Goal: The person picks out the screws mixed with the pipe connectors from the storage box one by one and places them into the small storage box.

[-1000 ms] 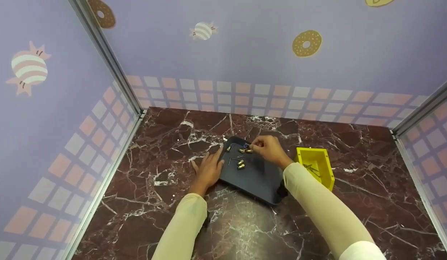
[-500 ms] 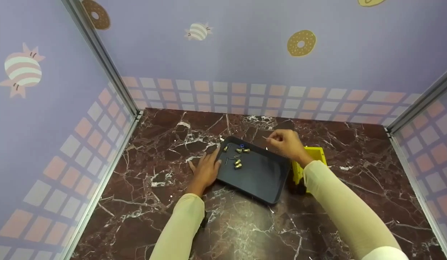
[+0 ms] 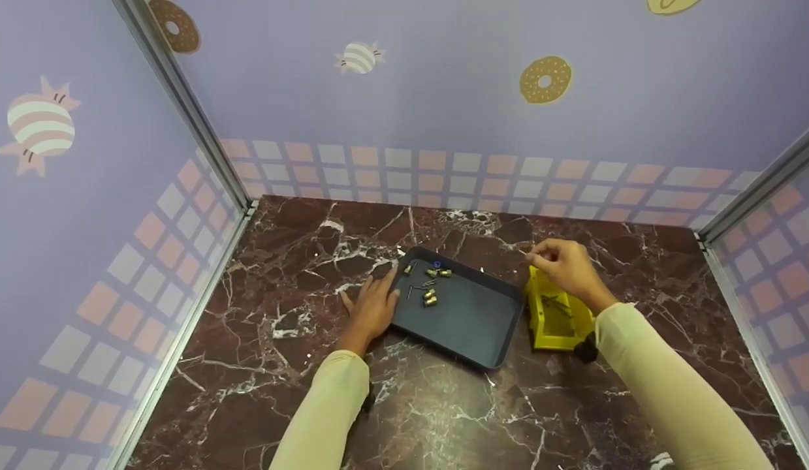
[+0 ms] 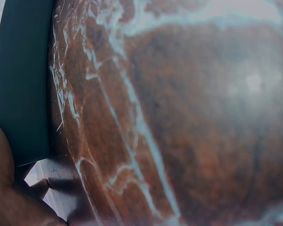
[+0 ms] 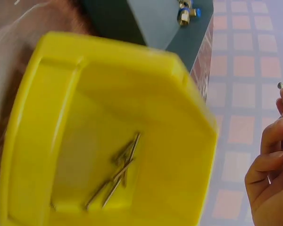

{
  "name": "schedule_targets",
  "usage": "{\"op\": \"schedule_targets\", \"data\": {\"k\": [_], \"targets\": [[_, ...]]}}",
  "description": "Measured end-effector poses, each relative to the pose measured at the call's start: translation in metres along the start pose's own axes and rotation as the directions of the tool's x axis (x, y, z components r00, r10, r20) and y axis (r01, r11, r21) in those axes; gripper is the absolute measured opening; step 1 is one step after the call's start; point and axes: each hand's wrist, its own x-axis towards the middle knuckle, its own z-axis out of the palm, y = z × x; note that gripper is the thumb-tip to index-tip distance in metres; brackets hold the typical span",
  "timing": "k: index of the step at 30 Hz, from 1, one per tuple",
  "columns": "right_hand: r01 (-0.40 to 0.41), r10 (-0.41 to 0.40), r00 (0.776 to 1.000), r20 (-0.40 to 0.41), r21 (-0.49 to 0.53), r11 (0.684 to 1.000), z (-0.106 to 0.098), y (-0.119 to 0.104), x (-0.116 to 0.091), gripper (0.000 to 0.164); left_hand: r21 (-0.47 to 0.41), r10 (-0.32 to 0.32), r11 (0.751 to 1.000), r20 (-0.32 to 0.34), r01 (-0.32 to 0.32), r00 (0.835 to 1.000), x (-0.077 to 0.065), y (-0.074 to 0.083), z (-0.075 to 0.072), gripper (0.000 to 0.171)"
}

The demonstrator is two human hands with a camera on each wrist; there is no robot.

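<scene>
My left hand [image 3: 371, 310] rests along the left edge of a shallow dark tray [image 3: 473, 323], fingers extended. The left wrist view shows part of that hand beside the tray's outer wall [image 4: 23, 84]. Brass fittings [image 3: 431, 297] and thin screws [image 3: 414, 290] lie at the tray's left end, by a small blue ring [image 3: 437, 264]. Above the far end of a yellow bin [image 3: 538, 326], my right hand [image 3: 567, 264] pinches a small thin screw [image 5: 280, 85] between thumb and fingertips; only its tip shows. Several long thin screws [image 5: 118, 176] lie crossed inside the bin.
The bin stands close to the tray's right side on a dark red marbled tabletop [image 3: 300, 274]. A lilac patterned wall [image 3: 443, 98] closes off the back, with side panels [image 3: 84, 228] and metal posts [image 3: 195, 111] at the corners.
My right hand has moved right from over the tray to above the yellow bin, carrying the small screw. The left hand has stayed on the tray's edge.
</scene>
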Motion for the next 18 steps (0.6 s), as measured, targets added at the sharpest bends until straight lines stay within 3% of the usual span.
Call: {"op": "schedule_targets", "data": {"k": [10,18], "targets": [[-0.057,0.057,0.998,-0.022,-0.026,0.998,-0.025,0.027,-0.023,0.016,-0.007,0.002,1.0,0.001,-0.002,1.0,0.0,0.0,0.002,0.056],[-0.112,0.111,0.993,-0.033,-0.001,0.994,-0.03,0.042,-0.034,0.02,-0.009,0.001,1.0,-0.001,-0.001,1.0,0.001,0.0,0.001,0.056]]}}
